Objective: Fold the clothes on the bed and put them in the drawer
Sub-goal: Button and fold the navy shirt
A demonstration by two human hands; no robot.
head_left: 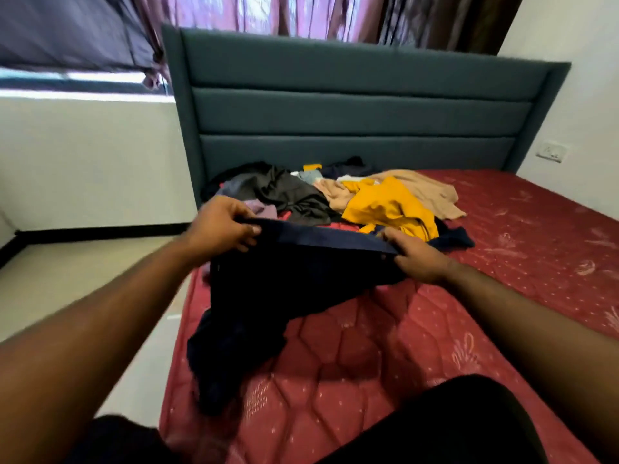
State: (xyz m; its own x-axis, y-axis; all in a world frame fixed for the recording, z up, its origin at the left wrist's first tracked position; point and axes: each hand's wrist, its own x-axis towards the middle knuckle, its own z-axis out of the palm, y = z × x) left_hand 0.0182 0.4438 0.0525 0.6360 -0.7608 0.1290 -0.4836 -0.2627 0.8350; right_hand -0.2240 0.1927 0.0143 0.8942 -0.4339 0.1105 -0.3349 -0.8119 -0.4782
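A dark navy garment (268,296) hangs stretched between both hands above the red mattress (435,329). My left hand (221,226) grips its top edge at the left end. My right hand (418,256) grips the same edge at the right end. The lower part of the garment droops onto the mattress near its left side. Behind it lies a pile of unfolded clothes: a yellow garment (388,205), a beige one (428,189), a dark grey one (288,192) and a bit of purple cloth (259,209). No drawer is in view.
A teal padded headboard (351,118) stands behind the pile. Pale floor (83,279) runs along the left of the bed, with a white wall and curtains (268,11) beyond. A wall socket (551,152) sits at the right. My dark-clad knee (452,423) rests on the near mattress.
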